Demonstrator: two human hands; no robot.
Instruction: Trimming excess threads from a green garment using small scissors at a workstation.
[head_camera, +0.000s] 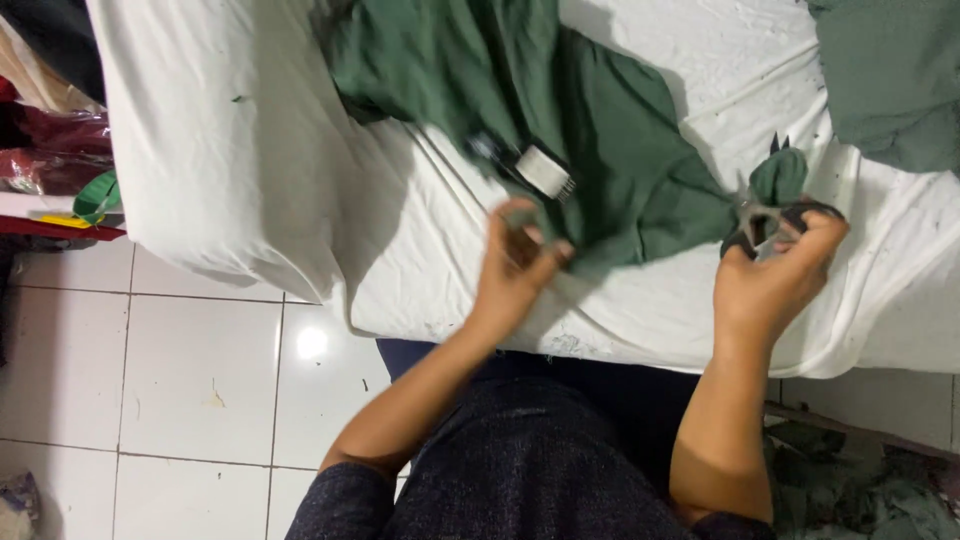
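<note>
A dark green garment (600, 130) lies spread over a table covered with a white sheet (250, 150). My left hand (515, 265) pinches the garment's near edge, just below a white and black tag (545, 170) hanging on the cloth. My right hand (770, 280) holds black-handled scissors (765, 215). The blades are closed around a corner of the green cloth at the right.
A second green cloth (890, 80) lies at the table's far right. Green scraps (860, 490) litter the floor at lower right. White floor tiles (150, 380) lie to the left, with bags and a green item (95, 195) at the left edge.
</note>
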